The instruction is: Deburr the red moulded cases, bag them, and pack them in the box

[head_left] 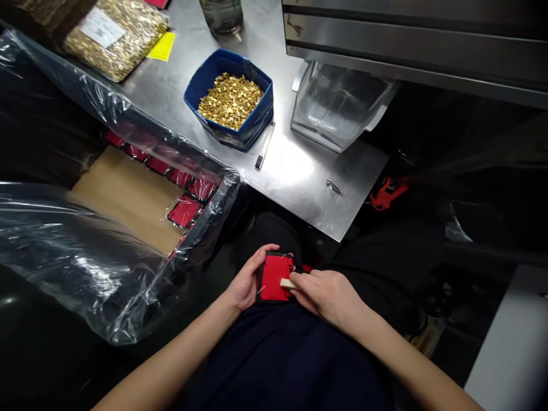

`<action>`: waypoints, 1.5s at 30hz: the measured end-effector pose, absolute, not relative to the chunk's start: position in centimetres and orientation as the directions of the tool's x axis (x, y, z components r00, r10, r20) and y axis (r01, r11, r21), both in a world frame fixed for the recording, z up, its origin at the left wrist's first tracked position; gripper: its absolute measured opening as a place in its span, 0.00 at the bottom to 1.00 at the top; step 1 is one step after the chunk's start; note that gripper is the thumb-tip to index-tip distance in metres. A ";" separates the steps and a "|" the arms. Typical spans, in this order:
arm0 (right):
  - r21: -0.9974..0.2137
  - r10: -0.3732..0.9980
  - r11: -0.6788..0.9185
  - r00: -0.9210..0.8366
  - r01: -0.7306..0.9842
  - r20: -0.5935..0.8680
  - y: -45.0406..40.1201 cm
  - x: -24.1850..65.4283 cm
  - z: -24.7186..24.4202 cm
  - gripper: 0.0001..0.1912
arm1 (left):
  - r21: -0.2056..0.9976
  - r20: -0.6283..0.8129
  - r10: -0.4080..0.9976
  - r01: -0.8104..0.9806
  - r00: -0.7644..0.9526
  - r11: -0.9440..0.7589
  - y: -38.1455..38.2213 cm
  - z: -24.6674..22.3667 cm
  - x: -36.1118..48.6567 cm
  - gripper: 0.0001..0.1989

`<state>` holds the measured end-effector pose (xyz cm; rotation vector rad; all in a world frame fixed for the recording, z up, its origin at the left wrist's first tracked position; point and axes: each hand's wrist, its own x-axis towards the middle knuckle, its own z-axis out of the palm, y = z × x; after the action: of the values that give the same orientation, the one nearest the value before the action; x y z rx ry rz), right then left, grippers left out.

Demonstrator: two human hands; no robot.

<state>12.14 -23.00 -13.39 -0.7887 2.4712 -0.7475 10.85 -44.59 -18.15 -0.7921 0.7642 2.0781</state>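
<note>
My left hand point(245, 283) grips a flat, rectangular red and black case point(274, 275) by its left side, above my lap. The case has a small cut pattern in its upper right corner. In my right hand point(331, 294) is a short pale stick point(286, 283), pinched in the fingers. Its tip lies over the right part of the red face; I cannot tell whether it touches. What kind of tool the stick is does not show.
A plastic-lined box point(120, 200) at left holds several red and black cases along its edges. On the metal table point(291, 165) stand a blue bin point(231, 100) of small brass parts and a clear tray point(342, 108). A cutter knife point(265, 145) and nail clippers point(334, 188) lie nearby.
</note>
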 end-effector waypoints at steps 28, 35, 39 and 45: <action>-0.502 -0.691 0.673 -0.704 -0.543 -0.165 -23.1 11.2 -15.0 0.14 | 0.513 -0.785 0.246 -0.819 -0.569 -0.258 -43.6 -19.1 10.4 0.25; -0.496 -0.677 0.690 -0.711 -0.526 -0.188 -22.9 11.1 -14.9 0.13 | 0.507 -0.772 0.286 -0.821 -0.568 -0.263 -43.7 -19.5 10.5 0.24; -0.511 -0.673 0.699 -0.701 -0.500 -0.235 -23.1 10.8 -14.8 0.15 | 0.500 -0.771 0.298 -0.825 -0.563 -0.266 -43.8 -19.5 10.6 0.22; -0.546 -0.657 0.715 -0.685 -0.436 -0.314 -23.2 11.1 -14.6 0.12 | 0.518 -0.742 0.340 -0.816 -0.578 -0.257 -44.0 -19.4 10.5 0.21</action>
<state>11.11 -23.19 -14.57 -0.8345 2.4246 -0.5981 10.51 -43.95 -19.43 -0.6412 1.2053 1.9157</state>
